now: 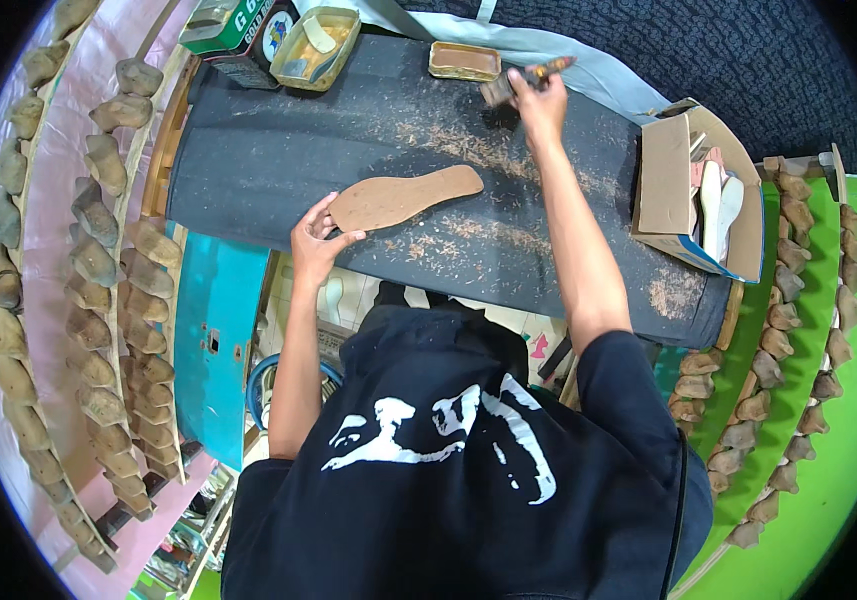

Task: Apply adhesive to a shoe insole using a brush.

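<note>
The left hand (316, 242) pinches the tan insole (403, 202) at its wide end, thumb opposing fingers; this grip presumably leaves the upper face accessible. The right hand (538, 102) has its fingers closed around a blurred, brush-like tool (497, 90). Beside the tool, a shallow tray (463, 74) sits on the black-covered workbench (278, 145), likely for easy reach. Shavings (473, 147) lie around the insole.
</note>
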`<state>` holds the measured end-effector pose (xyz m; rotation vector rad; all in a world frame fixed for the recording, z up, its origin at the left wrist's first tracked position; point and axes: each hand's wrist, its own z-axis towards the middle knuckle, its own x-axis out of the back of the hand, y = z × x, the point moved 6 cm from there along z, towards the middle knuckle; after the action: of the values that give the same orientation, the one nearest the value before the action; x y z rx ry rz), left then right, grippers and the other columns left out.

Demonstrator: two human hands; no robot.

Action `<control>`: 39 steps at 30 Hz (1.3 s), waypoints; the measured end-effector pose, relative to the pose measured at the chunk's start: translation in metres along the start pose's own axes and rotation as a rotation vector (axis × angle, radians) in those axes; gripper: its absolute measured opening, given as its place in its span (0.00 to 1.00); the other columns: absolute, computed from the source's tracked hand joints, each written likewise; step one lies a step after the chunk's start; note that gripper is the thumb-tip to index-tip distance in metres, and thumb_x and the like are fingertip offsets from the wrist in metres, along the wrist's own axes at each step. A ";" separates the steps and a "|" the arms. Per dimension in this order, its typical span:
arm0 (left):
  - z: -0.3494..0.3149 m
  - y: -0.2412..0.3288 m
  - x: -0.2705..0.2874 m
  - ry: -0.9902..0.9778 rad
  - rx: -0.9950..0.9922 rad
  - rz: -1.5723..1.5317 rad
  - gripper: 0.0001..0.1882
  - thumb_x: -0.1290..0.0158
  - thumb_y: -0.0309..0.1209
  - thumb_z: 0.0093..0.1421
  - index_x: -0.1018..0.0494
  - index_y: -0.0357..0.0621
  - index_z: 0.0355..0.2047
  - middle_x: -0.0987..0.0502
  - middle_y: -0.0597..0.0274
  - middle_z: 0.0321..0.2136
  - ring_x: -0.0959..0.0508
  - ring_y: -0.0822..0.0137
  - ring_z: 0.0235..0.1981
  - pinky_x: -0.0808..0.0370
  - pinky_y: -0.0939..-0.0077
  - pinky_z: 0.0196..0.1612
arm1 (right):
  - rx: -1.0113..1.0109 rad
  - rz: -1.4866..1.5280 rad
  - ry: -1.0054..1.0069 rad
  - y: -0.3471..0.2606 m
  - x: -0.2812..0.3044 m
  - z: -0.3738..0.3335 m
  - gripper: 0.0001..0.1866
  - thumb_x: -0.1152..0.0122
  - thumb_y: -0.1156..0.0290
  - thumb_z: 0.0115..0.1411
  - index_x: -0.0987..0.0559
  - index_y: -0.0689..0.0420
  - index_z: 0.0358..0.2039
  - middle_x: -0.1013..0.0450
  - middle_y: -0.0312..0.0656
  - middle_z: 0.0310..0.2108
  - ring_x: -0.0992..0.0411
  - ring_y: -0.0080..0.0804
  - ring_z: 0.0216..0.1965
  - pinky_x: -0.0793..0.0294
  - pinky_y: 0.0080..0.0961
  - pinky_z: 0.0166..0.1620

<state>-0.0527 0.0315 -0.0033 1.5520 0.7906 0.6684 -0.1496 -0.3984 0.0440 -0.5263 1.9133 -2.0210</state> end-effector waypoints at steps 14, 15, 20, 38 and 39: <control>-0.006 0.006 -0.035 0.070 0.059 0.106 0.45 0.25 0.16 0.47 0.31 0.29 0.66 0.16 0.53 0.49 0.16 0.71 0.44 0.19 0.77 0.47 | -0.062 -0.123 0.274 0.043 -0.007 0.050 0.22 0.19 0.57 0.56 0.18 0.61 0.39 0.14 0.43 0.33 0.16 0.34 0.36 0.21 0.34 0.46; -0.003 0.005 -0.041 0.067 0.066 0.100 0.45 0.25 0.16 0.47 0.30 0.29 0.66 0.16 0.54 0.48 0.17 0.73 0.43 0.19 0.78 0.46 | -0.090 -0.067 0.258 0.050 -0.004 0.055 0.23 0.18 0.57 0.55 0.18 0.62 0.38 0.14 0.43 0.34 0.17 0.31 0.36 0.21 0.31 0.45; 0.005 0.003 -0.062 0.057 0.049 0.108 0.45 0.25 0.15 0.46 0.30 0.30 0.66 0.16 0.56 0.47 0.18 0.75 0.40 0.19 0.79 0.44 | -0.144 0.121 0.225 0.055 -0.006 0.060 0.22 0.18 0.61 0.56 0.19 0.64 0.38 0.15 0.46 0.36 0.18 0.30 0.36 0.22 0.28 0.46; -0.016 0.003 -0.071 0.098 0.062 -0.039 0.48 0.25 0.14 0.46 0.33 0.30 0.68 0.18 0.48 0.53 0.16 0.68 0.47 0.17 0.74 0.50 | -0.253 0.183 -0.043 0.074 -0.010 0.052 0.28 0.17 0.53 0.55 0.17 0.65 0.43 0.17 0.41 0.33 0.22 0.27 0.29 0.20 0.26 0.35; -0.023 0.003 -0.067 0.121 0.070 -0.067 0.48 0.26 0.14 0.46 0.33 0.30 0.68 0.18 0.47 0.54 0.16 0.66 0.48 0.17 0.73 0.52 | -0.280 0.236 0.024 0.071 -0.003 0.035 0.30 0.21 0.54 0.60 0.21 0.65 0.50 0.20 0.39 0.34 0.25 0.22 0.26 0.23 0.20 0.29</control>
<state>-0.1109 -0.0079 0.0044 1.5516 0.9614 0.6967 -0.1328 -0.4325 -0.0259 -0.3216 2.1740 -1.6329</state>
